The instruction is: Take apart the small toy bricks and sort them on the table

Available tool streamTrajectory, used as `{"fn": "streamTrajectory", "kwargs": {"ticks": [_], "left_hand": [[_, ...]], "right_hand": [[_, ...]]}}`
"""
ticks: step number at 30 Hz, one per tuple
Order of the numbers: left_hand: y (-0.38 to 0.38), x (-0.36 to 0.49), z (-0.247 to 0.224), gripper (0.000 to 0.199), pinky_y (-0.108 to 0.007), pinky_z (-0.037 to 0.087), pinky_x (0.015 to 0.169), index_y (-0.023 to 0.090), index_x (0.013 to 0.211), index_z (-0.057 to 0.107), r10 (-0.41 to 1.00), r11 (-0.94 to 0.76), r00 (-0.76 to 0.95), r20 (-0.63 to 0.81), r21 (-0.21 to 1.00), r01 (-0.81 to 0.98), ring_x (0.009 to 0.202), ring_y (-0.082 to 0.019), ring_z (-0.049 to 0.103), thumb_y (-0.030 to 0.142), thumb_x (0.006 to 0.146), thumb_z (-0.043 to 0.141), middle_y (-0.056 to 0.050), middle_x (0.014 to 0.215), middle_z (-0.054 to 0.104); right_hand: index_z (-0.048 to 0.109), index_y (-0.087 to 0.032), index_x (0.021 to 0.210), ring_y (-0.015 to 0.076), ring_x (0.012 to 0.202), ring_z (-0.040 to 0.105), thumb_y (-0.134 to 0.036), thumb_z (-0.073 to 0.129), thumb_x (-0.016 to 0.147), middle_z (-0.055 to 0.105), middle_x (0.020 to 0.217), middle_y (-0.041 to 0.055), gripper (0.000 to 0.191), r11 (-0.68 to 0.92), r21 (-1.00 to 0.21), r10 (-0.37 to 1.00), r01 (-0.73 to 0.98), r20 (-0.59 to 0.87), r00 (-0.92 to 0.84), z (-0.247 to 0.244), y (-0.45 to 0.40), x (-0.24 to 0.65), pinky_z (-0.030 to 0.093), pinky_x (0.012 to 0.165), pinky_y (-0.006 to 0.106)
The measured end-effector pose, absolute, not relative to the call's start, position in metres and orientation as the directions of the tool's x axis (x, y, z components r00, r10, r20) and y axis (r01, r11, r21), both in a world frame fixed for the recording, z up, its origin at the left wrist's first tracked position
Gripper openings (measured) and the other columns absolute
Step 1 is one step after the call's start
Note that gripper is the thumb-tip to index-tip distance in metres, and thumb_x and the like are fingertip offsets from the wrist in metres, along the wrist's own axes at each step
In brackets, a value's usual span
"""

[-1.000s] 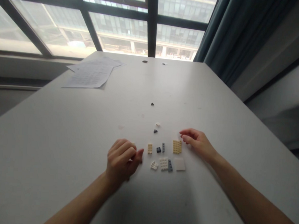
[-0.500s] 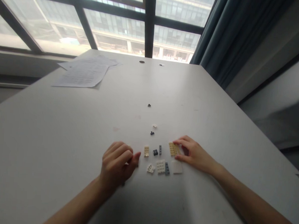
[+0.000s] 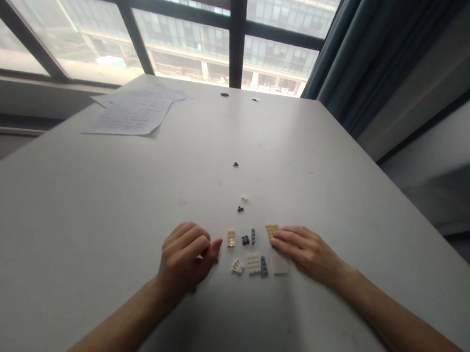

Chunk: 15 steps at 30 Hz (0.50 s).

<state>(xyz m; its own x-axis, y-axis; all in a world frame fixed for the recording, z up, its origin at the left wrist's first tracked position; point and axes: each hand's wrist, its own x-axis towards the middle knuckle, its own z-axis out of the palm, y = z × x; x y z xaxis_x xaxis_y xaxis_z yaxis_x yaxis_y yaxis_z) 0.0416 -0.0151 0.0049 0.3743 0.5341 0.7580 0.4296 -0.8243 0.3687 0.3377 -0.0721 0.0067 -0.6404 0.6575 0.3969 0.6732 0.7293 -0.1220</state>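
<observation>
On the white table lie small building pieces. My right hand (image 3: 308, 251) rests its fingertips on the right part of a tan studded plate (image 3: 271, 230), fingers together. Just below that hand is a smooth white tile (image 3: 280, 264). My left hand (image 3: 189, 252) is curled at the left, its thumb pointing at a smaller tan plate (image 3: 231, 239) without touching it; what its fingers may hold is hidden. Between the hands are a dark piece (image 3: 245, 240), a narrow grey plate (image 3: 253, 236), a white studded plate (image 3: 253, 264), a grey wedge plate (image 3: 264, 266) and a white bracket-like piece (image 3: 237, 266).
Farther back are a small dark piece (image 3: 240, 209), a small white piece (image 3: 244, 198) and another dark piece (image 3: 236, 164). Printed papers (image 3: 132, 110) lie at the back left. A window and a blue curtain (image 3: 351, 61) stand behind the table (image 3: 100, 200).
My right hand has turned flatter, its thumb no longer visible beside the tan plate, and its fingers have come together over the plate's right part. My left hand stays nearly still.
</observation>
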Motion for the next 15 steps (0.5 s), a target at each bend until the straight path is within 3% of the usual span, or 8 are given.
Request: {"fn": "streamTrajectory", "kwargs": {"ticks": [8, 15], "left_hand": [[-0.015, 0.042, 0.005, 0.030, -0.028, 0.040, 0.059, 0.019, 0.057, 0.044, 0.531, -0.827, 0.382, 0.757, 0.362, 0.431, 0.058, -0.012, 0.047, 0.009, 0.075, 0.066, 0.002, 0.059, 0.053], [-0.014, 0.041, 0.003, 0.030, -0.028, 0.040, 0.059, 0.019, 0.057, 0.043, 0.536, -0.823, 0.387, 0.750, 0.364, 0.435, 0.057, -0.012, 0.047, 0.010, 0.075, 0.067, 0.002, 0.059, 0.053]], "right_hand": [[0.061, -0.011, 0.120, 0.0235, 0.110, 0.060, -0.010, 0.043, 0.093, 0.068, 0.114, 0.0137, 0.032, 0.714, 0.017, 0.642, 0.700, 0.381, -0.665, 0.007, -0.067, 0.342, 0.054, 0.093, 0.038], [0.062, -0.013, 0.119, 0.0239, 0.109, 0.060, -0.006, 0.045, 0.090, 0.065, 0.117, 0.0130, 0.034, 0.522, 0.019, 0.794, 0.853, 0.355, -0.493, -0.006, -0.024, 0.377, 0.051, 0.098, 0.039]]}}
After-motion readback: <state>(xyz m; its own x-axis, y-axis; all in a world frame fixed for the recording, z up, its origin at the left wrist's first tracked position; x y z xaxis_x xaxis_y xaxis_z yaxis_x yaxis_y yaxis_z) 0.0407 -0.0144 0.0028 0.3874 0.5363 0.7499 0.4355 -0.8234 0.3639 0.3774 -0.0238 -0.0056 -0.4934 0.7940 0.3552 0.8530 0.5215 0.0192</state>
